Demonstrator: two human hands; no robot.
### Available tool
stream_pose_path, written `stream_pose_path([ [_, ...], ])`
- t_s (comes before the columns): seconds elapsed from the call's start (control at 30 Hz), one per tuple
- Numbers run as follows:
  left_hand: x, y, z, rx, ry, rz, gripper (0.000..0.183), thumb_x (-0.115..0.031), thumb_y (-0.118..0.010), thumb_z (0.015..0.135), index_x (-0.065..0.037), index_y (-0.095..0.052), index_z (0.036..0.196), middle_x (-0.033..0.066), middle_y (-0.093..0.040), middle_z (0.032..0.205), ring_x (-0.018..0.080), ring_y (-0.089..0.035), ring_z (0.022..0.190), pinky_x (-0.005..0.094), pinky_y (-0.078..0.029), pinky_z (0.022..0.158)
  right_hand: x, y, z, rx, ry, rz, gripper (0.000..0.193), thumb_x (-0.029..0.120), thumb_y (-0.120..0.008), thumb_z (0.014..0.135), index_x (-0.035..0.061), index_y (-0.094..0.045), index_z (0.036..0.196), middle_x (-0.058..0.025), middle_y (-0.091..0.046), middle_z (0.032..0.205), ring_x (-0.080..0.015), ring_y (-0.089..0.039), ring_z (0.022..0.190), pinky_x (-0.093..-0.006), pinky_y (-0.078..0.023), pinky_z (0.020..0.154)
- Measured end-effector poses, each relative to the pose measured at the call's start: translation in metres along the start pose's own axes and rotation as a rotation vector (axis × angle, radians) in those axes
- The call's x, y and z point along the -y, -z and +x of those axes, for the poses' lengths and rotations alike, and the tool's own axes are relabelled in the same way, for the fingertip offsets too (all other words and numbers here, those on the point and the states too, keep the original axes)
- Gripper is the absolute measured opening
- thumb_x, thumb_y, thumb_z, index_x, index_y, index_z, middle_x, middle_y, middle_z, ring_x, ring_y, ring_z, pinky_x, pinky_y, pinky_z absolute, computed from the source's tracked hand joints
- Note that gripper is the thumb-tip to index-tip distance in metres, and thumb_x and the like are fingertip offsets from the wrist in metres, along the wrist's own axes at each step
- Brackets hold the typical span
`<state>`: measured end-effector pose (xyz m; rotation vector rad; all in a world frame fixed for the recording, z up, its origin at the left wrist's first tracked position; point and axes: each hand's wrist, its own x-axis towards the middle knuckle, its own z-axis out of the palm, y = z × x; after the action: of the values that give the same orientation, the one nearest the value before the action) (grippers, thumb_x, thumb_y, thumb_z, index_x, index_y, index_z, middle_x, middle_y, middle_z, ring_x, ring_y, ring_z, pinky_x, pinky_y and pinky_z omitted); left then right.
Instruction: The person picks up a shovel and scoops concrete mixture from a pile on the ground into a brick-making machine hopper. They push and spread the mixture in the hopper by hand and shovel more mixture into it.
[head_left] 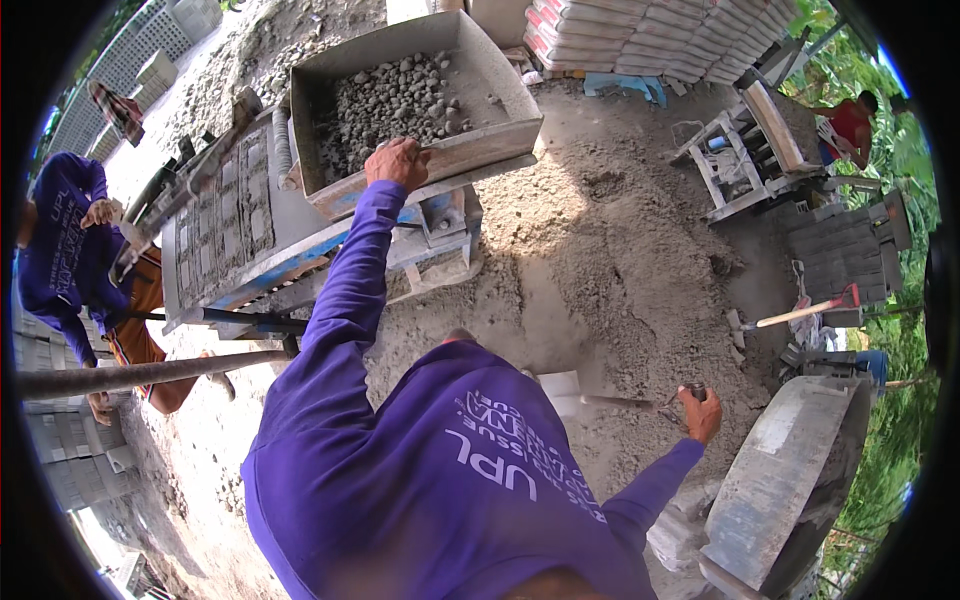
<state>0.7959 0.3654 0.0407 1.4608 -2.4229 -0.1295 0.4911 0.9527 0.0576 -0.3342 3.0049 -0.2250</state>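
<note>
My left hand (397, 163) is closed over the near rim of a large metal hopper box (475, 152). Grey, rounded lumps of mix (395, 105) lie inside it. Lower right, my right hand (698, 412) wraps round the dark grip of a shovel (620, 403). Its shaft runs left, low over the ground, to a pale blade partly hidden by my body. Beside the hopper sits a block-making machine (225, 210) with mix filling its mould slots.
A co-worker in purple (70, 240) stands left of the machine. A person in red (850, 130) is far right, behind a metal stand (740, 165). Grey mix (600, 270) covers the ground. Also around: stacked bags (650, 35), a red-handled shovel (805, 308), a curved metal drum (785, 450).
</note>
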Motion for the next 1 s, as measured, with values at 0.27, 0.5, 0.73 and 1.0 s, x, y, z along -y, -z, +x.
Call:
stream_pose_path([
  [0.27,-0.001,-0.002,-0.003,-0.054,-0.002,-0.007,0.032,-0.046,-0.060,0.085,-0.017,-0.070,0.092,0.0054,-0.065,0.099,0.0292,-0.062,0.094,0.0424,-0.049,0.081,-0.082,-0.008,0.015,-0.026,-0.195,0.112,0.045,0.043,-0.072,0.069,0.0030,-0.066,0.087,-0.0112,-0.062,0.070,-0.0258,-0.060,0.056,-0.0383,-0.046,0.051],
  [0.5,-0.011,0.002,0.000,-0.021,-0.015,-0.010,0.031,-0.044,-0.058,0.086,-0.016,-0.070,0.091,0.0049,-0.065,0.095,0.0278,-0.062,0.093,0.0412,-0.050,0.079,-0.087,-0.011,0.024,0.069,-0.245,0.216,0.042,0.039,-0.074,0.069,0.0028,-0.064,0.087,-0.0087,-0.058,0.064,-0.0202,-0.055,0.049,-0.0325,-0.042,0.042],
  [0.73,-0.007,-0.004,-0.002,-0.074,-0.048,-0.005,0.032,-0.046,-0.058,0.086,-0.017,-0.069,0.094,0.0042,-0.065,0.095,0.0260,-0.063,0.092,0.0392,-0.050,0.079,-0.045,-0.009,0.038,0.026,-0.114,0.162,0.040,0.042,-0.074,0.068,0.0050,-0.062,0.077,-0.0073,-0.053,0.056,-0.0201,-0.051,0.043,-0.0345,-0.039,0.042],
  [1.0,-0.005,-0.006,0.002,-0.121,-0.061,0.028,0.030,-0.046,-0.059,0.085,-0.019,-0.069,0.092,0.0021,-0.065,0.097,0.0271,-0.062,0.094,0.0399,-0.050,0.080,0.016,-0.003,0.047,0.025,0.017,-0.053,0.052,0.048,-0.073,0.062,0.0046,-0.067,0.090,-0.0157,-0.066,0.088,-0.0343,-0.064,0.080,-0.0453,-0.047,0.069],
])
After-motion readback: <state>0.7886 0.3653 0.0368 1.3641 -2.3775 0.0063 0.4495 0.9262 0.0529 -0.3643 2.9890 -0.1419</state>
